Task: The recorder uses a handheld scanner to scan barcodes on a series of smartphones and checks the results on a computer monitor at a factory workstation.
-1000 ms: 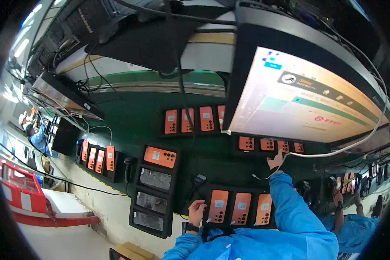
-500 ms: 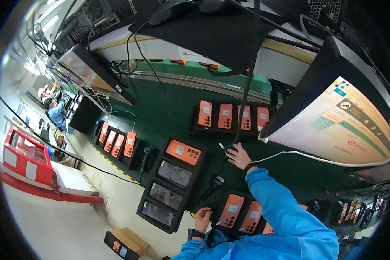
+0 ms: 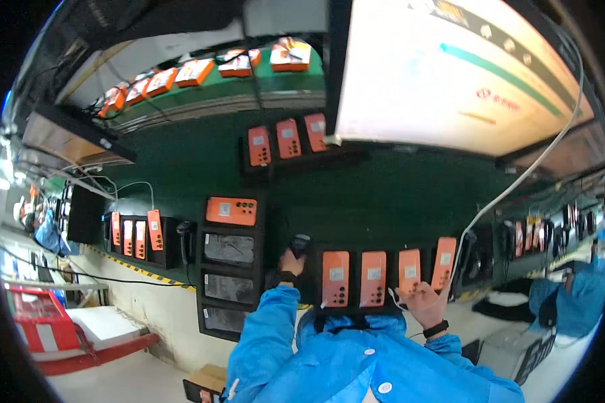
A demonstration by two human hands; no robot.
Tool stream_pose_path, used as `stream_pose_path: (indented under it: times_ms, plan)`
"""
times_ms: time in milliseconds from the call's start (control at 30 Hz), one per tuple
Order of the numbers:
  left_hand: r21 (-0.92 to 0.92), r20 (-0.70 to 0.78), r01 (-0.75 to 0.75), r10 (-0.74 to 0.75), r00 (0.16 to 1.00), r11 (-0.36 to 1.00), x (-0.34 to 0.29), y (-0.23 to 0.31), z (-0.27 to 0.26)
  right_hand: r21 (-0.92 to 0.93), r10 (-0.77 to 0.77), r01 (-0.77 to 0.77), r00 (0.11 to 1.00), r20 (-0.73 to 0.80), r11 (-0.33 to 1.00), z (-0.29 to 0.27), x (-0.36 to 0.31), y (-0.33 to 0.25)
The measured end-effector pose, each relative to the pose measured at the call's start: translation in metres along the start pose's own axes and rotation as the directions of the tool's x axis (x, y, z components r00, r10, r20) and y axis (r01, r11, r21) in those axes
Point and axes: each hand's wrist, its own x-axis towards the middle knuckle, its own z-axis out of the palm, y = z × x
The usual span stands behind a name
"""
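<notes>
My left hand (image 3: 291,262) is closed round the handle of a dark barcode scanner (image 3: 301,242), between two black trays. To its right, a black tray (image 3: 355,252) holds several orange phones, camera side up, such as an orange phone (image 3: 372,279). My right hand (image 3: 427,305) is at the front right of that tray, fingers bent round a white cable (image 3: 485,207). The cable's plug end pokes out to the left, over the phones. Left of the scanner, a long black tray (image 3: 259,250) holds one orange phone (image 3: 231,211) and several dark phones in clear film.
A large lit monitor (image 3: 444,80) hangs over the far right. Further trays of orange phones stand at the back, such as a far tray (image 3: 252,169), and at the left, beside a second scanner (image 3: 185,238). Orange boxes (image 3: 291,57) line a shelf. A co-worker's blue sleeve (image 3: 585,295) shows far right.
My left hand has moved forward and taken hold of the scanner. My right hand has come back from the table's middle to the near tray, bringing the white cable. The view has turned rightward.
</notes>
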Motion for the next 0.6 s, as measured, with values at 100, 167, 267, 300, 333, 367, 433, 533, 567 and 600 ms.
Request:
stream_pose_path:
  times_ms: [100, 167, 267, 300, 333, 367, 433, 533, 567, 600]
  plan:
    - [-0.085, -0.107, -0.022, 0.012, 0.994, 0.996, -0.045, 0.009, -0.026, -0.224, -0.164, 0.079, 0.906, -0.391, 0.971, -0.015, -0.065, 0.007]
    - [-0.332, -0.115, -0.134, 0.101, 0.988, 0.934, -0.094, 0.017, -0.046, -0.422, -0.272, 0.135, 0.919, -0.286, 0.897, -0.022, -0.095, 0.017]
    - [-0.365, 0.099, 0.020, 0.017, 0.995, 0.931, -0.153, 0.031, -0.061, -0.898, -0.317, -0.094, 0.916, -0.247, 0.429, -0.034, -0.116, 0.029]
    - [-0.339, 0.196, 0.056, 0.012, 0.981, 0.939, -0.168, 0.033, -0.063, -0.891, -0.299, -0.095, 0.922, -0.247, 0.445, -0.038, -0.119, 0.036]
    - [-0.324, 0.192, 0.056, 0.007, 0.981, 0.944, -0.172, 0.037, -0.060, -0.936, -0.337, -0.140, 0.907, -0.252, 0.322, -0.043, -0.121, 0.044]
    - [-0.361, 0.242, 0.065, 0.026, 0.970, 0.930, -0.175, 0.039, -0.056, -0.969, -0.379, -0.177, 0.896, -0.230, 0.170, -0.048, -0.123, 0.051]
    - [-0.401, 0.285, 0.078, 0.043, 0.958, 0.913, -0.178, 0.040, -0.045, -0.940, -0.390, -0.201, 0.871, -0.300, 0.274, -0.061, -0.120, 0.062]
    - [-0.446, 0.144, -0.106, 0.188, 0.972, 0.889, -0.178, 0.033, -0.034, -0.967, -0.490, -0.027, 0.865, 0.105, -0.254, -0.076, -0.119, 0.065]
    - [-0.465, 0.078, -0.167, 0.229, 0.970, 0.869, -0.179, 0.030, -0.034, -0.976, -0.446, -0.148, 0.871, -0.204, 0.158, -0.077, -0.118, 0.064]
    - [-0.472, 0.135, -0.125, 0.212, 0.968, 0.873, -0.180, 0.027, -0.036, -0.791, -0.289, -0.306, 0.812, -0.508, 0.530, -0.076, -0.116, 0.064]
